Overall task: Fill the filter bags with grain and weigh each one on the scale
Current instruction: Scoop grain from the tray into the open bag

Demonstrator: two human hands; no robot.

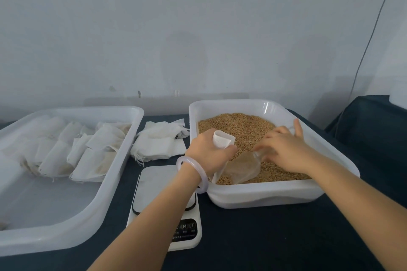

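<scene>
The scale (163, 187) lies left of the left grip (209, 149), which curls round a filter bag (222, 142) above the grain (240, 125). The bag is soft, light and floppy, so it is best pinched near its mouth. Just right, the right grip (284, 152) holds a clear scoop (244, 167).

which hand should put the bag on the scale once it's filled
Likely left. The left hand grips the filter bag, and the scale lies right under its wrist; the right hand holds the scoop.
</scene>
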